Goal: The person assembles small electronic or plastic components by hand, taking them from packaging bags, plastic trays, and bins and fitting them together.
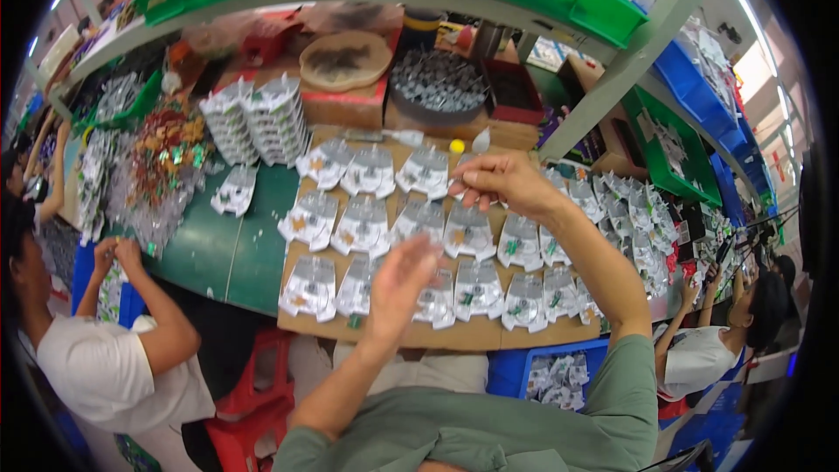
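Note:
Rows of white plastic housings (359, 225) with clear upper parts lie on a brown cardboard sheet (398, 338) in front of me. Some carry small green boards, others small tan pieces. Above the back row, at its right, my right hand (502, 181) is closed in a pinch; whatever its fingertips hold, if anything, is too small to make out. My left hand (404, 282) hovers over the front and middle rows, its fingers smeared by motion. Behind the back row are a small yellow cap (456, 147) and a white-tipped bottle (481, 141).
Stacked housings (276, 122) stand at the back left, beside a heap of clear and orange parts (166, 157). A round tray of metal pieces (437, 79) sits behind. A shelf post (634, 57) slants down at the right. Co-workers sit on both sides, one sleeve (96, 367) close at left.

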`<state>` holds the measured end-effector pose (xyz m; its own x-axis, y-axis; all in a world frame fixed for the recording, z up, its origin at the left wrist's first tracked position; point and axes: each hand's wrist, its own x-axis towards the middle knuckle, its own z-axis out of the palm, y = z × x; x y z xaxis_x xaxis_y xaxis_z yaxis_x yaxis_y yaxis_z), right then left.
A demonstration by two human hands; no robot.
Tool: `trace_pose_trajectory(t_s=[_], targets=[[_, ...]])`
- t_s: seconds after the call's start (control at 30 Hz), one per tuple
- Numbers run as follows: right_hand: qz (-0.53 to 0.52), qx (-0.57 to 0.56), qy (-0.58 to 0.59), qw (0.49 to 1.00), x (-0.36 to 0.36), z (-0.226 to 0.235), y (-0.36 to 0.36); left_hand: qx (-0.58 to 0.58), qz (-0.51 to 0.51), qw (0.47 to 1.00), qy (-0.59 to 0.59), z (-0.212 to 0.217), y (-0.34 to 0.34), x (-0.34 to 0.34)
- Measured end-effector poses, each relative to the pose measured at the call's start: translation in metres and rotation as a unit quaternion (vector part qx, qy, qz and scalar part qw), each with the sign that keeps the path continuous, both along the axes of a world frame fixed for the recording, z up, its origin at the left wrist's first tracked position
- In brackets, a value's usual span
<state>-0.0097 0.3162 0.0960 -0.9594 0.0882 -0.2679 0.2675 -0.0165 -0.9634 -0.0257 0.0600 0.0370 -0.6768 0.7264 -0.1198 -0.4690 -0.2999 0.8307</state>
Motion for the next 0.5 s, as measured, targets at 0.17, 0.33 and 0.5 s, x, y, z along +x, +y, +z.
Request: trace_pose_trajectory(t_s=[0.17, 0.33, 0.5], targets=[[0.035, -0.041, -0.045, 0.998, 0.017, -0.007, -0.076, -0.016, 0.085, 0.996, 0.017, -0.010, 0.003, -0.013], [0.042, -0.029, -0.041, 0.998, 0.020, -0.014, -0.101, -0.024, 0.123, 0.992, -0.017, -0.021, -0.015, -0.006], [0.033, 0.049, -0.032, 0.998, 0.017, -0.016, -0.119, 0.003, 0.131, 0.988, -0.077, -0.033, -0.027, -0.007]])
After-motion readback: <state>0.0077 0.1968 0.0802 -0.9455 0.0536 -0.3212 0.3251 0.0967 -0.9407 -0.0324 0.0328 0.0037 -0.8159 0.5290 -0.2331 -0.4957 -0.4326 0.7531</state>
